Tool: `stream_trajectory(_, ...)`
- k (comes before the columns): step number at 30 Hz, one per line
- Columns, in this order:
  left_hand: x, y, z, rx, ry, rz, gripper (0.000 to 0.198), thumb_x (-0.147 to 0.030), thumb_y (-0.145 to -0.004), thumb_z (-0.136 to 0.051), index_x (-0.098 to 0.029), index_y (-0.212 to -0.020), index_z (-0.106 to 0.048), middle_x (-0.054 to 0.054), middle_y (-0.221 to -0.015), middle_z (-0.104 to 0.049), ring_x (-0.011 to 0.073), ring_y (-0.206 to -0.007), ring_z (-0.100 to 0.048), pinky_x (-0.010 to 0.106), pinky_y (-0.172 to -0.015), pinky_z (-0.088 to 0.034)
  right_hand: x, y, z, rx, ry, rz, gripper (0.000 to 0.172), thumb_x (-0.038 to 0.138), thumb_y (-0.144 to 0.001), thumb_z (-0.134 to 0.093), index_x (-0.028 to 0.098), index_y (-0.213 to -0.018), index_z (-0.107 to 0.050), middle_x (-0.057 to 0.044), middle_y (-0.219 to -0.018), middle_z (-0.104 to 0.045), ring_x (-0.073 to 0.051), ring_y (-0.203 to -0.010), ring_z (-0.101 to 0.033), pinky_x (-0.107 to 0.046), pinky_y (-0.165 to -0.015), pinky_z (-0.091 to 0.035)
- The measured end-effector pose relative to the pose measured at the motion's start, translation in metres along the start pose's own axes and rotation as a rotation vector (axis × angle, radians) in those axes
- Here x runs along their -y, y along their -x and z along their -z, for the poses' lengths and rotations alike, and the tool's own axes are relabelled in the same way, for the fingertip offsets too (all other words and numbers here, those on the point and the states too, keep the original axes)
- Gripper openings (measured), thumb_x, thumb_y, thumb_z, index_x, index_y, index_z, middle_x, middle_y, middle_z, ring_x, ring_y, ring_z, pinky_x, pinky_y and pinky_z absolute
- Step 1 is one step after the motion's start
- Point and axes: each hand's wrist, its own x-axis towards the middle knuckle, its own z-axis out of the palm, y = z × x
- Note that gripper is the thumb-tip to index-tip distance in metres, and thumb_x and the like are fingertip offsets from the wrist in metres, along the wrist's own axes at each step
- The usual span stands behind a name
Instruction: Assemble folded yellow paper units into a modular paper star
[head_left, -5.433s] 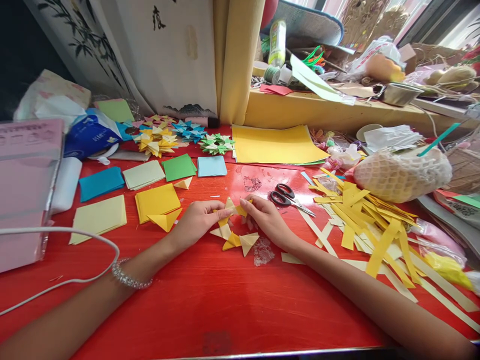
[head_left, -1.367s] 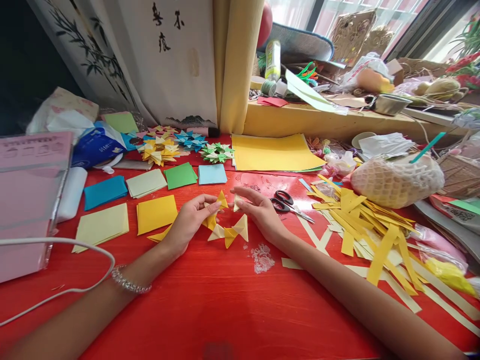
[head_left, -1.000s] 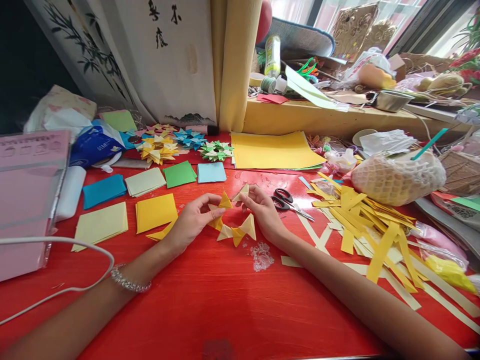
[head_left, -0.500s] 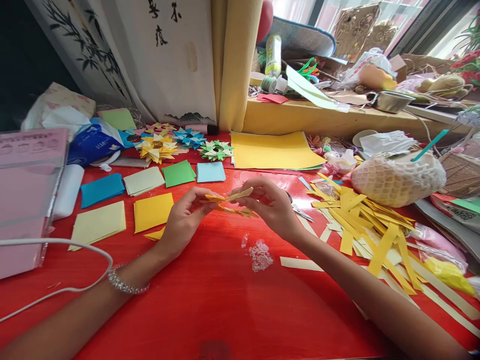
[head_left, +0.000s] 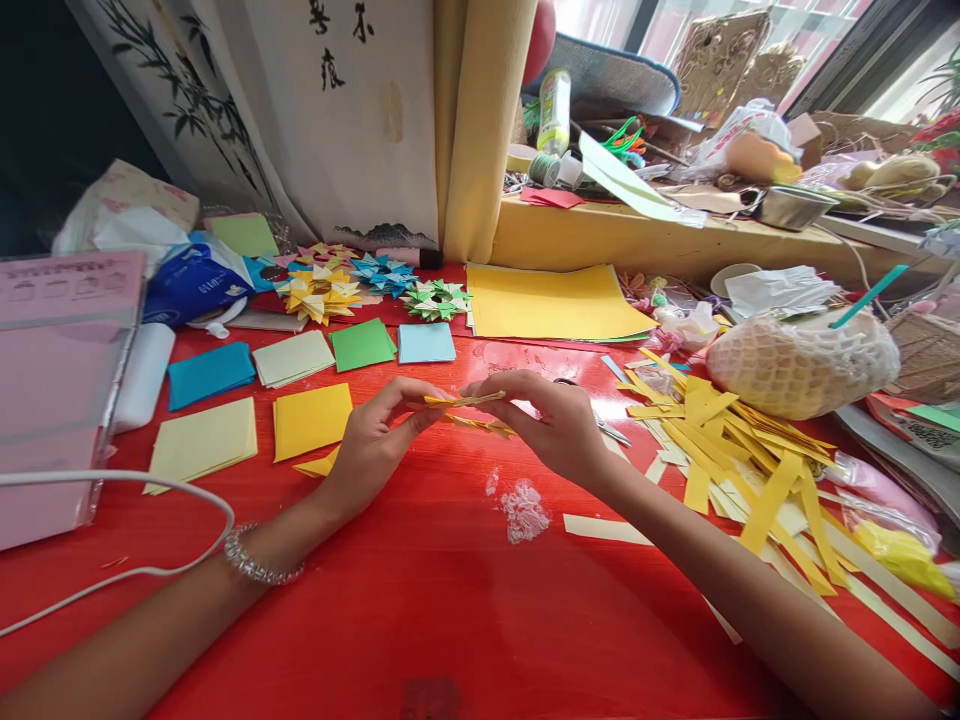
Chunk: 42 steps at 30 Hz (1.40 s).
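Observation:
Between my fingertips is a folded yellow paper piece (head_left: pixel 472 399), seen nearly edge-on above the red table. My left hand (head_left: pixel 382 430) pinches its left end, thumb below and fingers above. My right hand (head_left: pixel 544 415) pinches the right end the same way. More folded yellow paper (head_left: pixel 480 424) shows just below, partly hidden by my hands; I cannot tell whether it is joined on. Beyond them lie finished-looking folded paper stars: a yellow one (head_left: pixel 319 292), a blue one (head_left: pixel 382 274) and a green and white one (head_left: pixel 436 299).
Stacks of paper, such as yellow squares (head_left: pixel 312 420) and blue squares (head_left: pixel 211 376), lie left. Scissors (head_left: pixel 612 430) and loose yellow strips (head_left: pixel 705 440) lie right, near a net-wrapped object with a straw (head_left: pixel 802 362). A white cable (head_left: pixel 187 485) crosses the left side.
My right hand has lowered and levelled its end of the folded yellow paper, which stuck up at an angle before. My fingers now sit closer along it. The camera view has shifted slightly.

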Motion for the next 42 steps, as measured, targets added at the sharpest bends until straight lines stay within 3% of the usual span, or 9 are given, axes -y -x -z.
stream_trajectory(4, -0.0008, -0.0003, 0.0009, 0.013, 0.001, 0.005, 0.010, -0.025, -0.078, -0.056, -0.020, -0.087, -0.057, 0.001, -0.091, -0.061, 0.0114, -0.083, -0.059, 0.019, -0.077, -0.048, -0.0010, 0.0010, 0.0000, 0.005, 0.015, 0.001, 0.014, 0.021, -0.085, -0.048, 0.022, -0.095, -0.057, 0.000, -0.091, -0.063, -0.013, -0.083, -0.061, -0.023, -0.065, -0.050)
stream_trajectory(11, 0.0004, -0.0005, 0.0005, 0.007, -0.003, -0.003, 0.010, -0.025, -0.077, -0.057, -0.019, -0.086, -0.057, 0.000, -0.087, -0.061, 0.0117, -0.083, -0.059, 0.019, -0.076, -0.049, -0.0004, 0.0003, -0.0002, 0.011, -0.002, -0.028, 0.012, 0.021, -0.085, -0.047, 0.020, -0.092, -0.056, -0.001, -0.091, -0.062, -0.012, -0.083, -0.061, -0.021, -0.066, -0.050)
stream_trajectory(27, 0.0038, 0.0000, 0.0015, 0.007, -0.041, -0.026, 0.012, -0.026, -0.077, -0.057, -0.018, -0.086, -0.057, 0.000, -0.086, -0.062, 0.0113, -0.080, -0.061, 0.020, -0.074, -0.051, 0.0021, -0.0038, -0.0010, 0.055, -0.346, -0.185, 0.010, 0.016, -0.084, -0.047, 0.016, -0.094, -0.048, -0.002, -0.085, -0.060, -0.008, -0.081, -0.060, -0.021, -0.075, -0.052)
stream_trajectory(32, 0.0054, 0.0017, 0.0014, -0.002, -0.019, -0.001, 0.013, -0.026, -0.076, -0.060, -0.019, -0.086, -0.057, -0.001, -0.084, -0.062, 0.0126, -0.079, -0.062, 0.021, -0.073, -0.052, 0.0018, -0.0035, -0.0015, 0.040, -0.216, -0.127, 0.010, 0.018, -0.084, -0.047, 0.015, -0.093, -0.048, -0.002, -0.083, -0.061, -0.008, -0.077, -0.060, -0.021, -0.071, -0.052)
stream_trajectory(37, 0.0044, 0.0021, 0.0005, -0.011, -0.023, 0.009, 0.014, -0.026, -0.075, -0.060, -0.019, -0.086, -0.056, -0.001, -0.084, -0.063, 0.0124, -0.077, -0.063, 0.020, -0.071, -0.053, 0.0029, -0.0017, -0.0007, 0.035, 0.044, -0.048, 0.008, 0.018, -0.085, -0.046, 0.015, -0.092, -0.049, -0.002, -0.083, -0.063, -0.009, -0.075, -0.061, -0.017, -0.058, -0.047)
stream_trajectory(42, 0.0037, 0.0025, 0.0004, -0.016, -0.033, 0.017, 0.015, -0.028, -0.075, -0.060, -0.018, -0.086, -0.056, 0.000, -0.084, -0.064, 0.0136, -0.077, -0.064, 0.021, -0.070, -0.053, 0.0027, -0.0004, -0.0010, 0.044, 0.053, -0.049, 0.009, 0.019, -0.085, -0.046, 0.016, -0.093, -0.049, -0.001, -0.083, -0.064, -0.008, -0.075, -0.062, -0.016, -0.058, -0.046)
